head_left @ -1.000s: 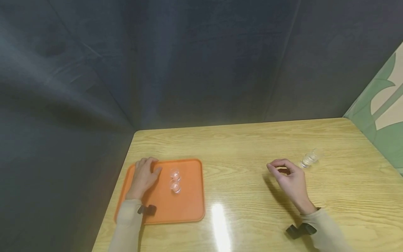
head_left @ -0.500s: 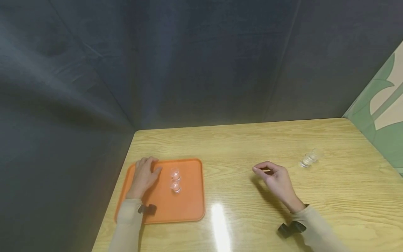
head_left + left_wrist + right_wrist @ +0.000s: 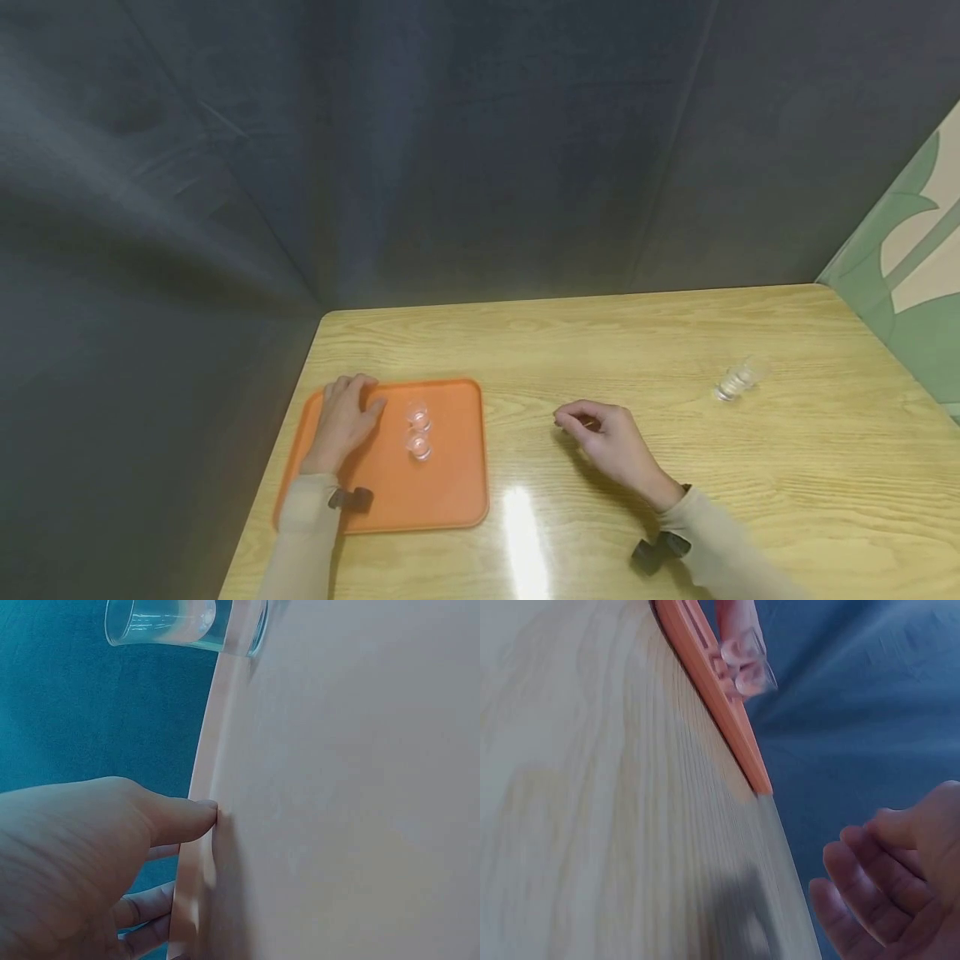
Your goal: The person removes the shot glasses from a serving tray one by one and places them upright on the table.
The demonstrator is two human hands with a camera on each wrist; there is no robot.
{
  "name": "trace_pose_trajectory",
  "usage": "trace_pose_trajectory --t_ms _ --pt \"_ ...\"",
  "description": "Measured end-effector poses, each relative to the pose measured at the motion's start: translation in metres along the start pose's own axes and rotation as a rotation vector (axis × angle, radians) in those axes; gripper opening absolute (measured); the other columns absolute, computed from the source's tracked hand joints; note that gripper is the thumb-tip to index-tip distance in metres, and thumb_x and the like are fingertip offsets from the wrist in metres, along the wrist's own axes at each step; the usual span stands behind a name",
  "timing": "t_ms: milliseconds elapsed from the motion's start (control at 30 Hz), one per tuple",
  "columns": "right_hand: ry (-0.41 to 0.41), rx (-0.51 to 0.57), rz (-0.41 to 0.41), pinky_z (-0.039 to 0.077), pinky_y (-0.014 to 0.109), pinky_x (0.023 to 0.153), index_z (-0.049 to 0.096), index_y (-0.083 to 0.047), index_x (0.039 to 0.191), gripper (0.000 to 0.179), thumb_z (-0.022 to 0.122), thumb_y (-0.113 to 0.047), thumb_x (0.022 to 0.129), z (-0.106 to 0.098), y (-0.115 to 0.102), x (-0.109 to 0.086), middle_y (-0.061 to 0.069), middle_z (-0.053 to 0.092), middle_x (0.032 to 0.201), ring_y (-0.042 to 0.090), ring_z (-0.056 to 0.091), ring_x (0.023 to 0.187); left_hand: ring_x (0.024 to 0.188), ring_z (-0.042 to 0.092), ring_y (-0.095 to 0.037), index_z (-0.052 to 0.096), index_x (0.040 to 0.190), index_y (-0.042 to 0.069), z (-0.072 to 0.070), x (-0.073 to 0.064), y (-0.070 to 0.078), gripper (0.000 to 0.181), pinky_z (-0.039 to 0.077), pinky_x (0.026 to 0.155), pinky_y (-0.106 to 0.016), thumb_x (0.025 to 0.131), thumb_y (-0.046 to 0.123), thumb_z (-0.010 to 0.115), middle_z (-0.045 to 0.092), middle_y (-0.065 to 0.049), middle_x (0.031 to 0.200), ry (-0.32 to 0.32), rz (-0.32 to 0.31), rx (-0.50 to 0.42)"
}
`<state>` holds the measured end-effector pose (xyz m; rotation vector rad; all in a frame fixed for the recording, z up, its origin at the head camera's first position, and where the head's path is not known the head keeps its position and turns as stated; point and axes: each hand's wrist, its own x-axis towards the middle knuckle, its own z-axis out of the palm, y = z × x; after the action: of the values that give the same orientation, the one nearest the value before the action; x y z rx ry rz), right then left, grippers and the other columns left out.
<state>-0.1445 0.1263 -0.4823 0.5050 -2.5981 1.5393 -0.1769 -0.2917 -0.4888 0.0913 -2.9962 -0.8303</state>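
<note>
An orange tray [image 3: 450,500] lies at the left of the table. Its far rim is held by my left hand [image 3: 341,425], thumb on the inner side and fingers beyond the edge, as the left wrist view shows. Two small clear glasses [image 3: 418,433] stand close together in the tray, right of that hand; one glass [image 3: 169,621] shows at the top of the left wrist view. Over the table, right of the tray, is my right hand [image 3: 611,442], fingers loosely bent, thumb near the index fingertip. Nothing shows between the fingers [image 3: 870,885] in the right wrist view.
More small clear glassware [image 3: 738,381] stands at the right of the wooden table [image 3: 585,350]. A dark curtain [image 3: 487,167] hangs behind and at the left. A wall with green leaf shapes [image 3: 922,275] borders the right side.
My right hand has moved left across the table, away from the glassware on the right and towards the tray. The left hand, the tray and the glasses stay put.
</note>
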Motion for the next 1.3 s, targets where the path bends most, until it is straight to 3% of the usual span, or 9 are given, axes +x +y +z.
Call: trace_pose_trajectory --t_ms 100,400,733,900,1133,1300 --pt "-0.031 0.027 -0.001 0.058 0.024 0.065 0.081 -0.005 0.103 0.013 0.071 -0.013 0.103 0.009 -0.006 0.003 0.006 0.082 0.096 0.018 0.075 0.078 0.134 0.044 -0.045 0.063 0.137 0.003 0.000 0.000 0.000 0.040 0.042 0.109 -0.060 0.104 0.024 0.068 0.057 -0.026 0.139 0.005 -0.002 0.001" --pt "-0.085 0.046 -0.029 0.059 0.024 0.071 0.082 -0.006 0.102 0.007 0.077 -0.009 0.097 0.037 -0.020 0.012 0.001 0.082 0.097 0.010 0.072 0.079 0.134 0.044 -0.044 0.063 0.138 0.003 0.002 0.002 -0.002 0.040 0.043 0.109 -0.059 0.104 0.024 0.068 0.056 -0.025 0.140 0.000 -0.012 0.007" --pt "-0.141 0.074 -0.047 0.060 0.025 0.076 0.080 -0.005 0.109 0.013 0.072 -0.009 0.100 0.065 -0.038 0.018 0.005 0.082 0.103 0.015 0.074 0.084 0.135 0.043 -0.044 0.062 0.138 0.003 0.001 0.001 0.002 0.040 0.042 0.110 -0.060 0.104 0.023 0.068 0.056 -0.025 0.141 -0.003 -0.028 0.011" --pt "-0.188 0.148 -0.047 0.062 0.025 0.075 0.078 0.000 0.107 0.013 0.068 -0.008 0.103 0.078 -0.046 0.020 0.012 0.080 0.099 0.023 0.077 0.083 0.137 0.043 -0.044 0.062 0.138 0.004 0.000 0.000 0.002 0.040 0.042 0.110 -0.060 0.104 0.024 0.068 0.056 -0.025 0.142 -0.010 -0.029 0.003" --pt "-0.248 0.177 -0.010 0.059 0.022 0.066 0.074 0.000 0.103 0.015 0.064 -0.010 0.106 0.095 -0.058 0.022 0.012 0.075 0.084 0.020 0.071 0.073 0.136 0.042 -0.045 0.062 0.138 0.003 -0.001 0.000 0.001 0.041 0.041 0.110 -0.061 0.104 0.024 0.068 0.055 -0.027 0.141 -0.011 -0.022 0.005" --pt "-0.264 0.187 -0.015 0.059 0.023 0.065 0.075 0.001 0.105 0.019 0.062 -0.012 0.108 0.108 -0.064 0.022 0.012 0.077 0.086 0.019 0.072 0.073 0.136 0.042 -0.045 0.062 0.138 0.003 0.000 0.000 0.000 0.041 0.041 0.110 -0.060 0.104 0.024 0.068 0.055 -0.027 0.141 -0.011 -0.021 0.004"
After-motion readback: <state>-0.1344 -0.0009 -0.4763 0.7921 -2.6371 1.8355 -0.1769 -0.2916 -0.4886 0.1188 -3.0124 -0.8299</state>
